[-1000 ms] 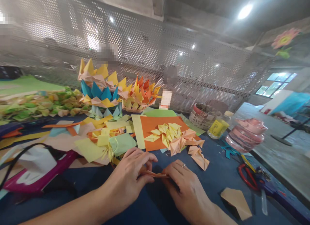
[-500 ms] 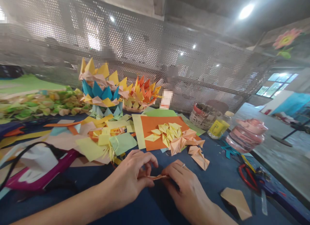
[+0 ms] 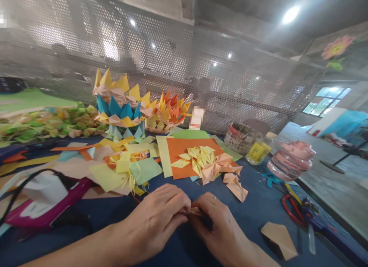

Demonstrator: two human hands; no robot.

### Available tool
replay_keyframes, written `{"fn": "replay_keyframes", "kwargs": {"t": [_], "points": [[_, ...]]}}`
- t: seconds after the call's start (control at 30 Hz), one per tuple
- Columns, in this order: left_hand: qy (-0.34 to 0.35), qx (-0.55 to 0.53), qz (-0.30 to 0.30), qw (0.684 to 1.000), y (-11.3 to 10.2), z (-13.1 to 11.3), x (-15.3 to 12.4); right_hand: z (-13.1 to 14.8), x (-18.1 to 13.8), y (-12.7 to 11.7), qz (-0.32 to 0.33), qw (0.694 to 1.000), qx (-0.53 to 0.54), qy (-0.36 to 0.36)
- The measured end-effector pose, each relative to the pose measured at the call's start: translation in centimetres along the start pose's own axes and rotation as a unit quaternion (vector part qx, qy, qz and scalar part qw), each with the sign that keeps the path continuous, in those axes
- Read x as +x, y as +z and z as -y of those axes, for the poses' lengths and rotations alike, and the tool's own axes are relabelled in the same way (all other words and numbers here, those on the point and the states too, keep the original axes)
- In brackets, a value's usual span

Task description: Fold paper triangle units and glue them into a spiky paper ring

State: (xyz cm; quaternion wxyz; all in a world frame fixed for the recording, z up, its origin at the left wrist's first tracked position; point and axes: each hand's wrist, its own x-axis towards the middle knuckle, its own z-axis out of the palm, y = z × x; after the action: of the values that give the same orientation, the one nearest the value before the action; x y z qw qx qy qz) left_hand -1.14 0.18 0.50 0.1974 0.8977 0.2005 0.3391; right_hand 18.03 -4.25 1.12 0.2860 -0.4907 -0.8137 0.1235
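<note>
- Two hands: left hand [image 3: 156, 217] and right hand [image 3: 218, 224] pinched a folded paper piece [image 3: 193, 212] between fingertips over the blue table cover [image 3: 258, 209].
- Beyond lay an orange sheet [image 3: 179, 148]; farthest, a perforated screen [image 3: 230, 79].
- Fingers hid most of the piece.

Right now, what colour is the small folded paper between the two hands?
The folded paper is peach-orange; the head view shows it best.

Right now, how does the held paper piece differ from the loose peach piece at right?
The held paper piece is pinched between left hand and right hand, mostly hidden; the loose peach piece lies untouched, exposed. The held one shows thin, the loose one broad. Both look peach.
</note>
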Motion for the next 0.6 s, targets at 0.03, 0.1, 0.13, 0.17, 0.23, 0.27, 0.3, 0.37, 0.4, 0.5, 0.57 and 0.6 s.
{"fn": "replay_keyframes", "kwargs": {"t": [0.03, 0.1, 0.13, 0.17, 0.23, 0.27, 0.3, 0.37, 0.4, 0.5, 0.57, 0.6], "points": [[0.002, -0.002, 0.007, 1.000, 0.0, 0.0, 0.0, 0.1, 0.0, 0.0, 0.000, 1.000, 0.002, -0.003], [0.006, -0.011, 0.005, 1.000, 0.1, 0.0, 0.0, 0.2, 0.0, -0.1, -0.001, 1.000, 0.002, -0.008], [0.007, -0.019, 0.000, 1.000, 0.1, 0.0, 0.0, 0.3, 0.0, -0.1, 0.000, 1.000, 0.001, -0.011], [0.010, -0.027, -0.007, 1.000, 0.2, 0.1, 0.0, 0.3, 0.0, -0.2, 0.001, 1.000, 0.000, -0.015], [0.017, -0.041, -0.020, 0.999, 0.3, 0.1, -0.1, 0.4, 0.0, -0.2, 0.004, 1.000, -0.001, -0.021], [0.023, -0.044, -0.023, 0.998, 0.3, 0.2, -0.1, 0.4, -0.1, -0.2, 0.006, 1.000, -0.002, -0.023], [0.028, -0.046, -0.026, 0.998, 0.4, 0.2, -0.2, 0.4, -0.1, -0.1, 0.010, 1.000, -0.003, -0.024], [0.035, -0.050, -0.032, 0.998, 0.5, 0.3, -0.3, 0.5, 0.0, -0.3, 0.022, 0.999, -0.008, -0.021], [0.037, -0.051, -0.033, 0.998, 0.5, 0.3, -0.4, 0.6, 0.0, -0.4, 0.030, 0.999, -0.012, -0.018], [0.040, -0.046, -0.031, 0.998, 0.5, 0.4, -0.5, 1.1, -0.3, -1.4, 0.043, 0.999, -0.016, 0.003], [0.037, -0.034, -0.030, 0.998, 0.4, 0.4, -0.5, 1.3, -0.7, -2.5, 0.029, 0.999, -0.018, 0.022], [0.034, -0.027, -0.030, 0.999, 0.4, 0.4, -0.5, 1.2, -1.1, -3.2, 0.015, 0.999, -0.023, 0.030]]}}
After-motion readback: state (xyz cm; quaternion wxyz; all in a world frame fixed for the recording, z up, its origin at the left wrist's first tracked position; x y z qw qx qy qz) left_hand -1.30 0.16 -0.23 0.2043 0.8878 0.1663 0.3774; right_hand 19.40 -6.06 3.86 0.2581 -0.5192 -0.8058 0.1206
